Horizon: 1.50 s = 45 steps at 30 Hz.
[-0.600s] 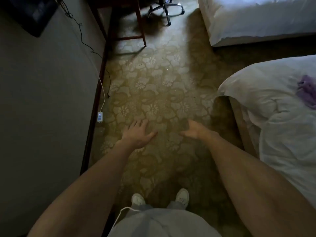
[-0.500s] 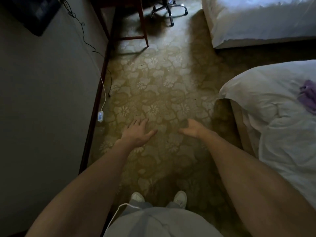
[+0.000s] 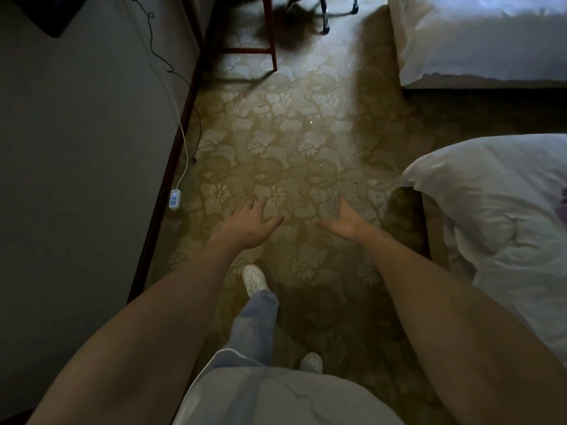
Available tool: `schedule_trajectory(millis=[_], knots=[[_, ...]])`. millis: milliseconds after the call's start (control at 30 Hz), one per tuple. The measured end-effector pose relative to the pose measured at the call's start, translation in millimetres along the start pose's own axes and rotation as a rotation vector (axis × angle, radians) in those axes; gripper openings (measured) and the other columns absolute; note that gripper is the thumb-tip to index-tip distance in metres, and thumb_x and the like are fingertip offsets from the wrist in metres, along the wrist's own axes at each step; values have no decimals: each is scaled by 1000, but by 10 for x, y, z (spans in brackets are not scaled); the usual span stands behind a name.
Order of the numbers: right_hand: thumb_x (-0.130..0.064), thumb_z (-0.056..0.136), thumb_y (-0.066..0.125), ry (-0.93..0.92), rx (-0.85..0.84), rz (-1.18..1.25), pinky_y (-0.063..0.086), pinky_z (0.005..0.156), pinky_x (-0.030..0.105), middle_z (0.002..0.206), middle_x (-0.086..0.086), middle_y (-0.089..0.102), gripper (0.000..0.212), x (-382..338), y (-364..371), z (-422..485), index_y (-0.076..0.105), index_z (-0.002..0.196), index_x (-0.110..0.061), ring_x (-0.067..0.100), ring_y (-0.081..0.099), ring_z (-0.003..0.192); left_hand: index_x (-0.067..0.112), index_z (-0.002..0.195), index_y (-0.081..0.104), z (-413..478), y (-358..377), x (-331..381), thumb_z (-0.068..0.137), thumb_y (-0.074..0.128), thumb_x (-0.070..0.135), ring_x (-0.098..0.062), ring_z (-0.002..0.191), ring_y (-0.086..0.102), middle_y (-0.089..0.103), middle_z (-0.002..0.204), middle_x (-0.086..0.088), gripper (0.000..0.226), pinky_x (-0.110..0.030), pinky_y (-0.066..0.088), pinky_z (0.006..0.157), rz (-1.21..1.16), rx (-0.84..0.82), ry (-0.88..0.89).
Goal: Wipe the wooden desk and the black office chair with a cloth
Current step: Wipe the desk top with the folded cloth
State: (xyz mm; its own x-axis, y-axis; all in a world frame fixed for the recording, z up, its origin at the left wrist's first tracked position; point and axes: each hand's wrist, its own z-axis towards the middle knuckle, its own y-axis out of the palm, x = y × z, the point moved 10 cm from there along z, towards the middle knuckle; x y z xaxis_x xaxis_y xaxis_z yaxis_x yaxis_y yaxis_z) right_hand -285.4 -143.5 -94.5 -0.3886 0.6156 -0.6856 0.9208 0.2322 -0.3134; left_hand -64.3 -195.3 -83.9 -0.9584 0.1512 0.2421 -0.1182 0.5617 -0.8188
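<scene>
My left hand (image 3: 250,223) and my right hand (image 3: 343,223) are stretched out in front of me over the patterned carpet, fingers loosely spread, both holding nothing. At the top edge a wooden desk leg (image 3: 271,41) stands against the wall, and the wheeled base of the office chair (image 3: 325,13) shows beside it. A purple cloth (image 3: 564,200) barely peeks in at the right edge, lying on the near bed. The desk top and the chair seat are out of view.
A grey wall (image 3: 76,179) with dark skirting runs along the left. A white cable with a switch box (image 3: 175,199) lies by it. One white bed (image 3: 491,194) is at the right, a second bed (image 3: 478,41) at the top right. My left foot (image 3: 253,279) is forward.
The view has advanced toward the desk and chair. My left foot has stepped forward. Both hands stay open and spread, and the purple cloth has slid almost out at the right edge.
</scene>
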Motion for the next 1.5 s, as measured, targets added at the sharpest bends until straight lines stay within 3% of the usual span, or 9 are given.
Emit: schedule_trajectory(millis=[100,200,333,500,633,700,800,1133,1500], knots=[[-32,91,76,14,31,-46,31,111,28,162,9,33,101,-200,-103,345,7,163,-13,29,34,148,24,165,14,440,-162,-49,97,30,77,-31,155,22,18,171,-11,88,-52,21,125,-9,-26,7],[-31,94,74,49,72,-118,32,122,41,163,13,34,94,-442,-279,676,13,162,-9,32,35,148,23,164,15,944,-449,-38,98,30,76,-32,155,24,19,170,-11,87,-51,23,124,-16,-37,47],[-30,97,70,89,98,-167,34,117,40,163,13,33,85,-857,-476,1103,18,161,-10,33,36,148,23,165,16,1600,-986,-73,98,31,76,-34,153,28,22,170,-12,86,-54,27,122,-80,-27,74],[-33,96,71,41,90,-195,38,118,46,159,14,39,88,-1516,-632,1615,16,162,-12,33,41,144,24,165,15,2261,-1672,-180,98,30,76,-31,155,25,20,171,-7,86,-52,26,123,-97,18,88],[-32,95,72,18,132,-233,42,115,43,156,14,44,87,-1869,-816,1952,19,162,-13,32,47,140,22,164,19,2618,-1992,-211,99,27,75,-28,155,25,24,170,-5,84,-52,25,123,-92,33,110],[-33,95,71,32,130,-261,41,112,37,160,15,38,90,-1961,-893,2123,15,163,-13,33,42,143,21,164,20,2769,-2089,-212,100,28,73,-29,154,27,26,169,-6,82,-52,26,123,-98,29,120],[-38,95,71,49,135,-329,35,117,40,166,16,28,96,-2081,-1041,2428,9,164,-11,34,34,150,22,164,21,3021,-2224,-222,102,30,70,-30,153,28,28,168,-8,79,-52,27,123,-109,26,122],[-41,96,69,-48,105,-387,32,119,43,167,18,24,96,-2959,-1676,3948,9,164,-10,36,32,150,18,164,20,4317,-3119,-289,104,29,67,-27,156,22,22,170,-8,78,-48,23,124,-13,43,14],[-41,95,70,-97,39,-397,32,119,45,167,17,24,97,-3950,-2474,5159,8,164,-11,36,31,151,20,162,26,5519,-4225,52,104,35,65,-28,153,29,30,167,-8,74,-46,29,119,-22,135,22]])
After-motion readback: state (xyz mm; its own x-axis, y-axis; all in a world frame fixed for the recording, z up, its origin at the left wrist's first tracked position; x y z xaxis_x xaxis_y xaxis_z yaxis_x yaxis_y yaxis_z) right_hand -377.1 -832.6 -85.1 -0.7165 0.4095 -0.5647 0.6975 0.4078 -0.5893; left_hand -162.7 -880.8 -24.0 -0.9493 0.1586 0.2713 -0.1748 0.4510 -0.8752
